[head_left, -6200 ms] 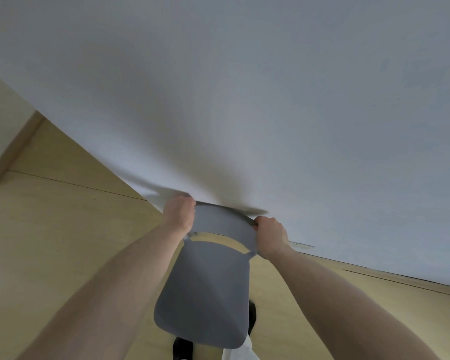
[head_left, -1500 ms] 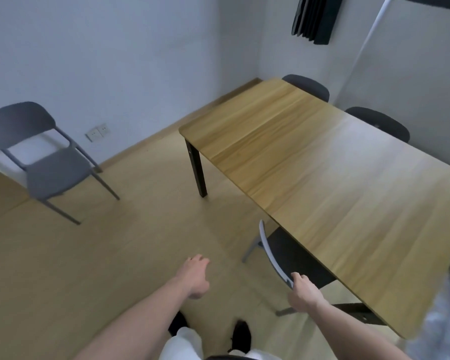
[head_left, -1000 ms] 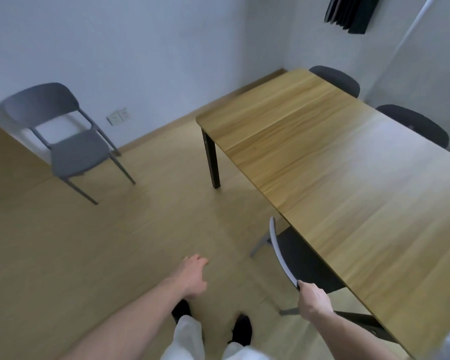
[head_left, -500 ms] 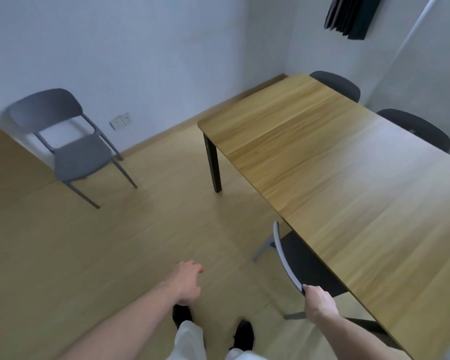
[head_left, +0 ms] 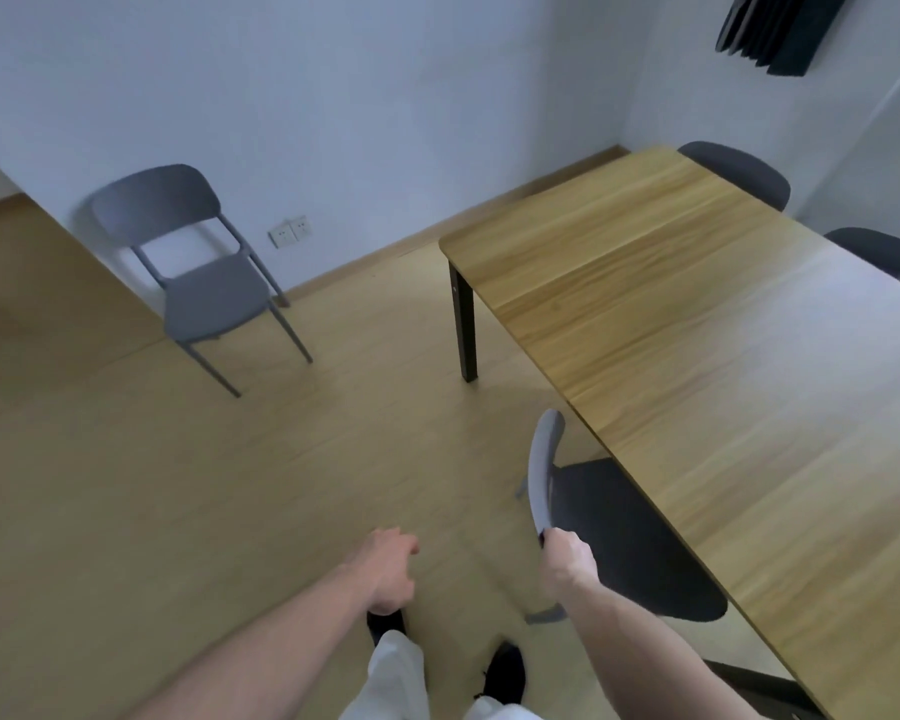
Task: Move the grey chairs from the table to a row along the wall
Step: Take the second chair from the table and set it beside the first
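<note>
A grey chair (head_left: pixel 609 517) stands at the near side of the wooden table (head_left: pixel 723 366), its seat partly under the tabletop. My right hand (head_left: pixel 565 561) grips the near end of its curved backrest. My left hand (head_left: pixel 388 569) hangs over the floor to the left of it, fingers loosely curled, holding nothing. Another grey chair (head_left: pixel 198 272) stands against the white wall at the left, facing the room. Two more dark chairs, one (head_left: pixel 744 171) and the other (head_left: pixel 889 254), show only their backrests behind the table's far side.
A black table leg (head_left: pixel 463 324) stands at the table's near left corner. Wall sockets (head_left: pixel 289 232) sit low on the wall beside the left chair. A dark panel (head_left: pixel 775 28) hangs top right. My feet (head_left: pixel 500 678) are on the wooden floor below.
The grey chair set against the wall earlier now stands apart from me. My right hand has kept hold of the chair backrest at the table, and the chair has come out a little.
</note>
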{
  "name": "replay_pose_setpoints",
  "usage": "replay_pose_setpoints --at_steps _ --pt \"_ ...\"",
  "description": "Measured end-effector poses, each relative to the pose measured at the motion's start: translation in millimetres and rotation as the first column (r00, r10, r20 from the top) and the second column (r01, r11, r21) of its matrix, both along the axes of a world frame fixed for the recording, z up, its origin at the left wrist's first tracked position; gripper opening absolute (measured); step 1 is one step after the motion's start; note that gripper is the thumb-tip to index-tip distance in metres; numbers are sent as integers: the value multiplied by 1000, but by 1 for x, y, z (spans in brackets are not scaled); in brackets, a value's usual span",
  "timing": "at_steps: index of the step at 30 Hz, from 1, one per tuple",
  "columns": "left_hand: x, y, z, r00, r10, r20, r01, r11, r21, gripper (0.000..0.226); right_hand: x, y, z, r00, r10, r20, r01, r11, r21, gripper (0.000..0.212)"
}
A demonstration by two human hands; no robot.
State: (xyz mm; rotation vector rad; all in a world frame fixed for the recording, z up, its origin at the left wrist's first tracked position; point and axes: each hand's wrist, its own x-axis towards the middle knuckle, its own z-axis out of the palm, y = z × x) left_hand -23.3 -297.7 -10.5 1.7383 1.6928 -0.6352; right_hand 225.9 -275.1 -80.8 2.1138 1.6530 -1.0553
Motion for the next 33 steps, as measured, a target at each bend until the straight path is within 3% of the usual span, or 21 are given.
replay_pose_setpoints --at_steps 5,9,13,18,23,28,33 --pt "-5 -3 -7 999 42 5 -42 999 -13 53 -52 19 9 991 37 -132 -36 999 9 24" --pt "-5 -2 -13 997 73 11 -72 997 -34 53 -52 33 7 962 40 -270 -66 994 -88 49" --pt "4 5 -21 994 112 22 -110 993 -46 58 -24 35 23 956 200 -213 -206 979 -9 54" --pt "32 17 -32 949 287 131 -275 956 -102 71 19 31 33 983 124 -136 -125 992 -4 64" --pt "67 26 -55 814 525 249 -483 850 -211 88 42 31 49 988 133 -84 -130 991 44 66" --pt "93 32 -84 687 682 250 -649 731 -210 74 48 29 58 983 170 -63 -165 983 74 64" --pt "92 38 -92 736 643 213 -653 757 -30 31 39 29 57 965 260 -31 -256 961 103 64"
